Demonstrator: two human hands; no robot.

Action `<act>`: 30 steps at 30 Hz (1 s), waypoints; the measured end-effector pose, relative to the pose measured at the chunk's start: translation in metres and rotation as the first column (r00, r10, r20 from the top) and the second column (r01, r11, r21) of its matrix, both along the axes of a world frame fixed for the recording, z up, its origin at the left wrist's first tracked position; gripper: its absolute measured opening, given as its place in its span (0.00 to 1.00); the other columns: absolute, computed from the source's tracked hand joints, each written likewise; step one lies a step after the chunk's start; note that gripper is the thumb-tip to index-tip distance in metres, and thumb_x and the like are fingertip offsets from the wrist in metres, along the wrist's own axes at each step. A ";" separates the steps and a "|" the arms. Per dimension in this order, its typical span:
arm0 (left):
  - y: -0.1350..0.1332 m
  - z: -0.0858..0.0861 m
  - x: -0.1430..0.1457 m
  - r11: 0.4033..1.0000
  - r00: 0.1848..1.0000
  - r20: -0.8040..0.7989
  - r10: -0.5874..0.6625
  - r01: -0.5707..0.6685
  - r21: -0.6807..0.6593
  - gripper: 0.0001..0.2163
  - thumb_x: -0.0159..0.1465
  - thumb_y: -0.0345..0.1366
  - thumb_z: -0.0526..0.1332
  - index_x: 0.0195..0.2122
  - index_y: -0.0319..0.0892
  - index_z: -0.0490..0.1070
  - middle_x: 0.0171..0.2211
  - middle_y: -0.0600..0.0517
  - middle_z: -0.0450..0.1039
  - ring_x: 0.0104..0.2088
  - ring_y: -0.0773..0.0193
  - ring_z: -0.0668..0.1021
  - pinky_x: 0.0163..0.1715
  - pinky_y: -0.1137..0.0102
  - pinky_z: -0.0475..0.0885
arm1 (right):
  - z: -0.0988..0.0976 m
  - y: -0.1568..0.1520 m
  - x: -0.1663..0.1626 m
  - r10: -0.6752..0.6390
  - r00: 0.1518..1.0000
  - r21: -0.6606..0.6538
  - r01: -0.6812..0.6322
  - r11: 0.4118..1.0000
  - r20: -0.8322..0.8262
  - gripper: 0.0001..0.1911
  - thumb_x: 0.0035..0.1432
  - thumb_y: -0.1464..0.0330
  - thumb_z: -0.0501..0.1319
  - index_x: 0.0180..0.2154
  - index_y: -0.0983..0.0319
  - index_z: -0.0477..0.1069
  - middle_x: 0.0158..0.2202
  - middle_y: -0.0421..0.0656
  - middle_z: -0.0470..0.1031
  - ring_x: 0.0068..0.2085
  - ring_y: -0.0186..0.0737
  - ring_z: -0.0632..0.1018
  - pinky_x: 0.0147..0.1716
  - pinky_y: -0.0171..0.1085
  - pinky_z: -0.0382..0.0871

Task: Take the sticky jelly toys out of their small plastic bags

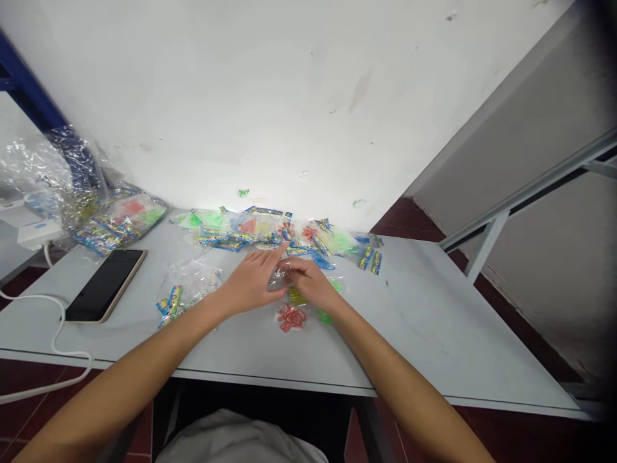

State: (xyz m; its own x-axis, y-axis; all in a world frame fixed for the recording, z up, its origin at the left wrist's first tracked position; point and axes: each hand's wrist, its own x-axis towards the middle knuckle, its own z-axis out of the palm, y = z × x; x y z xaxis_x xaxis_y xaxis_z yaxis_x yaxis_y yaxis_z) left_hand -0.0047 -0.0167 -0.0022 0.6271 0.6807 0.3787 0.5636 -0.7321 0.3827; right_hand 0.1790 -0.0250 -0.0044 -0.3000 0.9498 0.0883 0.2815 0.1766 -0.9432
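From here, I can't tell whether the left hand (pixel 251 281), fingers spread, grips the bag (pixel 276 279) between the hands, probably light, limp and slick, best held by its edge, where the right hand (pixel 312 283) pinches.

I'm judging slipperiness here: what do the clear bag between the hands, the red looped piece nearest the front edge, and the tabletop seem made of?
Clear bag: probably thin plastic film; see-through, with glossy glints.
Red looped piece: perhaps plastic or rubber; its strands look translucent, but softness can't be told.
Tabletop: possibly laminate or painted board; smooth, pale gray, faint sheen.
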 end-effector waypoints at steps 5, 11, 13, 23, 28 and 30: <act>0.004 -0.004 -0.002 0.999 0.999 -0.032 0.044 -0.043 0.022 0.37 0.59 0.36 0.64 0.69 0.40 0.51 0.55 0.41 0.72 0.55 0.47 0.73 0.58 0.51 0.64 | 0.009 -0.005 -0.003 0.026 0.998 -0.003 -0.026 1.000 0.049 0.14 0.55 0.67 0.60 0.43 0.61 0.78 0.28 0.37 0.70 0.27 0.33 0.65 0.29 0.34 0.60; 0.008 -0.007 -0.004 0.997 0.995 -0.071 0.068 -0.066 0.032 0.35 0.59 0.36 0.63 0.67 0.40 0.54 0.53 0.41 0.73 0.54 0.48 0.74 0.57 0.52 0.65 | 0.013 -0.008 -0.003 0.019 0.995 -0.031 -0.016 0.999 0.103 0.19 0.53 0.59 0.67 0.46 0.59 0.78 0.27 0.36 0.71 0.28 0.34 0.67 0.30 0.35 0.61; 0.008 -0.007 -0.004 0.997 0.994 -0.083 0.074 -0.072 0.020 0.35 0.60 0.37 0.62 0.67 0.40 0.53 0.52 0.41 0.74 0.53 0.48 0.74 0.55 0.52 0.66 | 0.013 -0.008 -0.002 0.027 0.993 -0.034 -0.023 0.999 0.112 0.18 0.53 0.58 0.68 0.44 0.59 0.79 0.30 0.38 0.74 0.29 0.35 0.69 0.31 0.35 0.63; 0.018 0.004 -0.014 0.987 0.984 -0.070 0.163 -0.163 0.009 0.33 0.62 0.38 0.63 0.67 0.42 0.53 0.42 0.47 0.76 0.47 0.51 0.76 0.52 0.56 0.67 | 0.020 0.000 0.015 -0.257 0.965 0.142 0.248 0.958 0.049 0.14 0.58 0.58 0.64 0.41 0.59 0.79 0.40 0.44 0.79 0.38 0.39 0.76 0.38 0.38 0.68; 0.025 0.006 -0.021 0.961 0.962 -0.059 0.268 -0.262 0.086 0.35 0.62 0.38 0.62 0.69 0.41 0.50 0.42 0.47 0.76 0.48 0.49 0.76 0.52 0.56 0.67 | 0.034 -0.004 0.036 0.008 0.927 0.045 -0.027 0.999 0.376 0.15 0.58 0.54 0.63 0.32 0.59 0.77 0.28 0.40 0.75 0.28 0.36 0.71 0.28 0.36 0.63; 0.027 0.006 -0.023 0.952 0.955 -0.051 0.293 -0.287 0.103 0.36 0.62 0.38 0.62 0.69 0.40 0.48 0.44 0.45 0.76 0.49 0.49 0.75 0.53 0.55 0.66 | 0.034 -0.009 0.038 0.179 0.853 -0.061 -0.171 0.983 0.491 0.14 0.57 0.56 0.64 0.29 0.59 0.76 0.26 0.40 0.74 0.26 0.35 0.70 0.25 0.36 0.60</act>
State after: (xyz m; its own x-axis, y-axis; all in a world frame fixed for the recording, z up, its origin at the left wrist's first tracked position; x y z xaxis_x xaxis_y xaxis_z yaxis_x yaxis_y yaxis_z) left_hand -0.0274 0.0099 0.0034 0.4332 0.8005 0.4142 0.7786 -0.5638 0.2755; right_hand 0.2169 -0.0337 0.0301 -0.4619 0.8775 -0.1287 0.6754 0.2539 -0.6923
